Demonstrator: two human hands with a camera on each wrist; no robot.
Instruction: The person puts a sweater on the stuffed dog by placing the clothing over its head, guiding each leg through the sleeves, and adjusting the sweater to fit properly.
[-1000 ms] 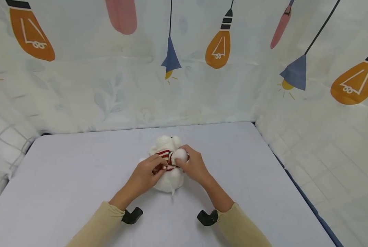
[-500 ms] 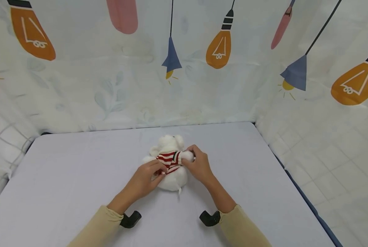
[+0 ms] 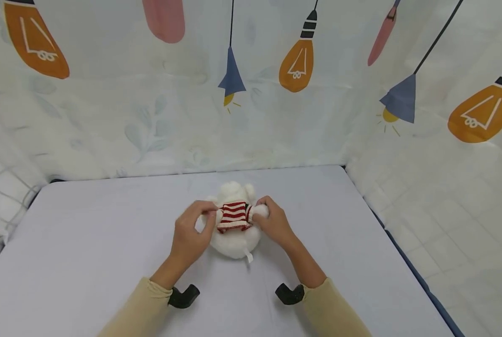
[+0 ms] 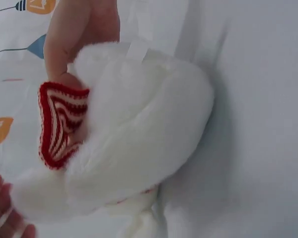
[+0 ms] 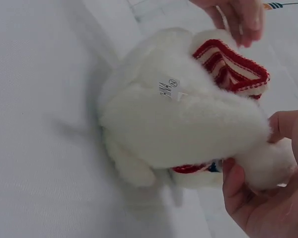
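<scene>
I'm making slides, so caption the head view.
Left hand and right hand hold a white plush toy wearing a red-and-white striped top.

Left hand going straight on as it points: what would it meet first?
Likely the red-and-white striped knit sweater on the white plush toy, directly ahead; depth is unclear.

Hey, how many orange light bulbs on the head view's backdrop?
3: left bulb, upper-left corner; middle bulb, above and right of the plush toy; right bulb, near the right edge. More may lie out of frame.
</scene>
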